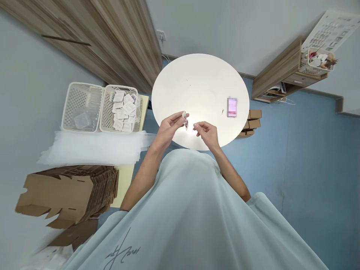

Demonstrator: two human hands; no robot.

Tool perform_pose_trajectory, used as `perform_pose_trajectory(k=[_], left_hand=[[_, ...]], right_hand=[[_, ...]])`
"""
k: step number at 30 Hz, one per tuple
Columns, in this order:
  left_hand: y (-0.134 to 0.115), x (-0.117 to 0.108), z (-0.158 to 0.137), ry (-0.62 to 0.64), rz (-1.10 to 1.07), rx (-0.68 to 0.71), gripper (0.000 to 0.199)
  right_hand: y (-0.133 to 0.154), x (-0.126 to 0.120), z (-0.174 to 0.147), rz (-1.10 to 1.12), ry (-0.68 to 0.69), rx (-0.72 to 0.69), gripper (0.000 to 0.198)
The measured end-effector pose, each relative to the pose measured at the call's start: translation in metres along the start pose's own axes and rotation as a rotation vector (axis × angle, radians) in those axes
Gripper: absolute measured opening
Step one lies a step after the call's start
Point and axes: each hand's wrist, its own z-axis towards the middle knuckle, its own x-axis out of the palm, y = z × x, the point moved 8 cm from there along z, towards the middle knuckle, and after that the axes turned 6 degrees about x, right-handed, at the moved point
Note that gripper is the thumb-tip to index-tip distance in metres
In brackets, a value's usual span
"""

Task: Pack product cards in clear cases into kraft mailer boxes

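Over the near edge of the round white table point(197, 80), my left hand point(168, 129) pinches a small flat packet point(186, 122) by its edge. The packet is whitish with a dark pink or red patch, and I see it almost edge-on, so its exact kind is unclear. To the right of it and a short gap away is my right hand point(208, 134). Its thumb and forefinger are pressed together, the other fingers curled. Whatever may be between those fingertips is too small to make out.
A phone point(232, 107) with a blurred screen lies on the table's right side. At left stand two white baskets, one point(104, 118) with several white cards. Below them are white sheets point(95, 148) and flattened cardboard boxes point(59, 191). Small brown boxes point(254, 123) are beyond the table's right edge.
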Motion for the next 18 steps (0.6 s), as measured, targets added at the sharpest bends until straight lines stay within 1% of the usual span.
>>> perform_pose_trajectory(k=[2, 4, 8, 11, 12, 14, 16, 18], left_hand=[[0.001, -0.004, 0.002, -0.047, 0.102, 0.025, 0.079], [0.002, -0.004, 0.003, -0.071, 0.178, 0.044, 0.08], [0.004, 0.0, 0.002, -0.117, 0.271, 0.066, 0.075], [0.002, -0.005, 0.002, -0.179, 0.309, 0.083, 0.068], [0.001, -0.009, 0.003, -0.207, 0.308, 0.095, 0.065], [-0.003, -0.017, 0.004, -0.251, 0.286, 0.112, 0.06], [-0.005, -0.023, 0.005, -0.256, 0.254, 0.101, 0.056], [-0.006, -0.024, 0.006, -0.229, 0.218, 0.065, 0.055]], right_hand=[[0.006, 0.001, -0.006, -0.069, -0.03, -0.06, 0.05], [0.01, 0.005, -0.012, -0.158, -0.053, -0.111, 0.047], [0.013, 0.013, -0.018, -0.316, -0.099, -0.191, 0.044], [0.014, 0.006, -0.016, -0.337, -0.16, -0.238, 0.042], [0.012, 0.001, -0.013, -0.317, -0.175, -0.227, 0.042], [0.005, -0.007, -0.006, -0.235, -0.154, -0.15, 0.045], [-0.004, -0.01, 0.002, -0.121, -0.071, -0.049, 0.051], [-0.01, -0.009, 0.008, -0.015, 0.018, 0.017, 0.057]])
